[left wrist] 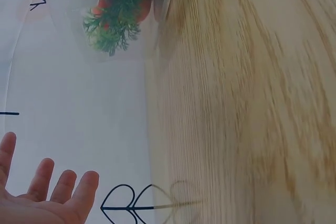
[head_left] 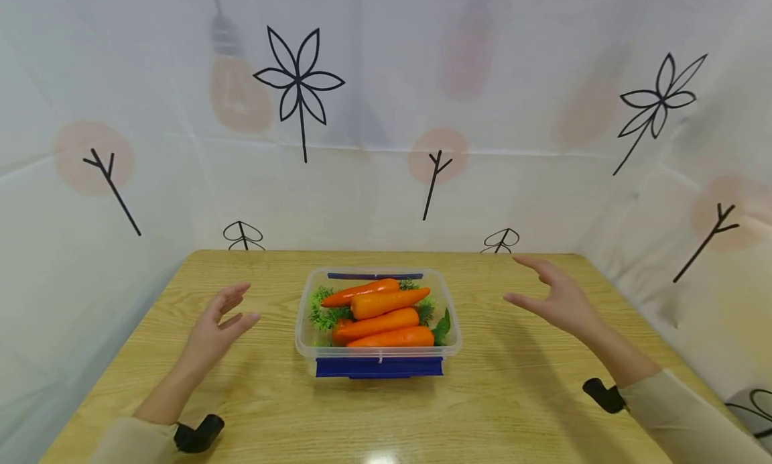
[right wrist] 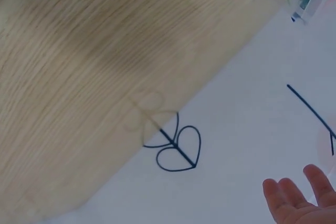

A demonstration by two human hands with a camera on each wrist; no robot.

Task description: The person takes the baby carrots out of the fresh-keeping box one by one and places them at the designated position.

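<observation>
A clear plastic food container [head_left: 306, 316] with blue side clips stands in the middle of the wooden table. Several orange carrots [head_left: 386, 323] lie in it, stacked over green leafy sprigs [head_left: 326, 310]; no lid shows on top. To its left, my left hand [head_left: 218, 323] hovers with fingers and thumb spread apart, touching nothing. On the other side, my right hand [head_left: 557, 300] is held above the table with thumb and fingers wide apart and nothing between them. Both palms face toward the container. Each wrist view shows part of the container at its upper edge.
The light wooden table [head_left: 482, 397] ends at a white cloth backdrop [head_left: 374, 202] printed with flowers and twigs, which also rises along both sides. Black camera mounts [head_left: 199, 434] sit on the wrists, by the beige sleeves.
</observation>
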